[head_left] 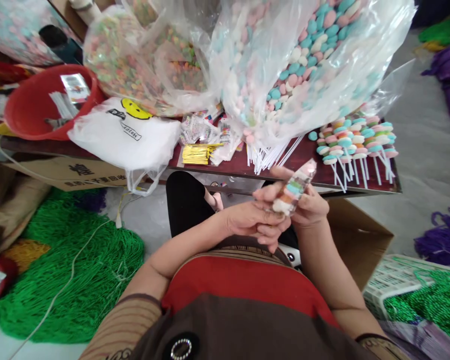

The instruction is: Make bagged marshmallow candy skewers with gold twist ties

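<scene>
Left hand [258, 220]: fingers pinch lower end of wrapped candy skewer [294, 190] | right hand [313, 207]: fingers hold its side | wrapped candy skewer: right of frame centre, tilted | unwrapped skewers [356, 140]: on table [324, 173], upper right

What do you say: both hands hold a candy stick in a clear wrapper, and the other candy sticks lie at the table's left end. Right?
Not quite: the head view shows the other candy sticks at the right end of the table. The left hand and right hand do hold the wrapped candy stick.
</scene>
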`<state>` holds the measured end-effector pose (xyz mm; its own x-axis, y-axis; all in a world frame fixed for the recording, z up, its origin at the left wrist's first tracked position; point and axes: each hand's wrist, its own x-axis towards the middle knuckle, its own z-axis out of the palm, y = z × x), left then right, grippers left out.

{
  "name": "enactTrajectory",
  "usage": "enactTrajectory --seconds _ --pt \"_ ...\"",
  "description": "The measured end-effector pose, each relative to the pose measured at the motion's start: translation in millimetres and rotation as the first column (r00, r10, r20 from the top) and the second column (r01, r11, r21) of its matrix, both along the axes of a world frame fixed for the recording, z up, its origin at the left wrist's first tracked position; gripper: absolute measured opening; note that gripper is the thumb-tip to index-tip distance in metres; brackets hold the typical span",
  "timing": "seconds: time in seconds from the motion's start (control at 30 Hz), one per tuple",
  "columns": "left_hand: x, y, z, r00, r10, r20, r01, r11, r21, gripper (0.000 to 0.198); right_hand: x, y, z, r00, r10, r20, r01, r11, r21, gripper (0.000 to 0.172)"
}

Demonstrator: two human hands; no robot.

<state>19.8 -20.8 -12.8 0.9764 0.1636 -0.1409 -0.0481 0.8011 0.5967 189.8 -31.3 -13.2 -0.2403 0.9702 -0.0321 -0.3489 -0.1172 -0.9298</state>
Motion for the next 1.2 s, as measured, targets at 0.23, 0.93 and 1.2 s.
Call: enactTrajectory --seconds 0.23,0.93,1.2 --pt "-3.7 11.7 -9.5 0.668 0.675 -0.313 -0.135 0.524 0.841 0.021 -40.0 2.2 -10.1 0.887 -0.459 0.044 0.457 0.888 0.057 0.024" --pt "-80.1 55.3 -17.0 0.175 0.974 -0.141 -0.719 0.225 0.658 0.036 -78.1 109.1 -8.2 0.77 -0.158 0.618 0.002 0.969 0.246 0.037" --pt "-97.4 119.3 -30.7 0.003 0.967 -0.257 -0.799 0.157 0.58 0.033 -106.1 151.1 -18.3 -0.08 -0.232 0.969 -0.321 0.927 0.195 0.035"
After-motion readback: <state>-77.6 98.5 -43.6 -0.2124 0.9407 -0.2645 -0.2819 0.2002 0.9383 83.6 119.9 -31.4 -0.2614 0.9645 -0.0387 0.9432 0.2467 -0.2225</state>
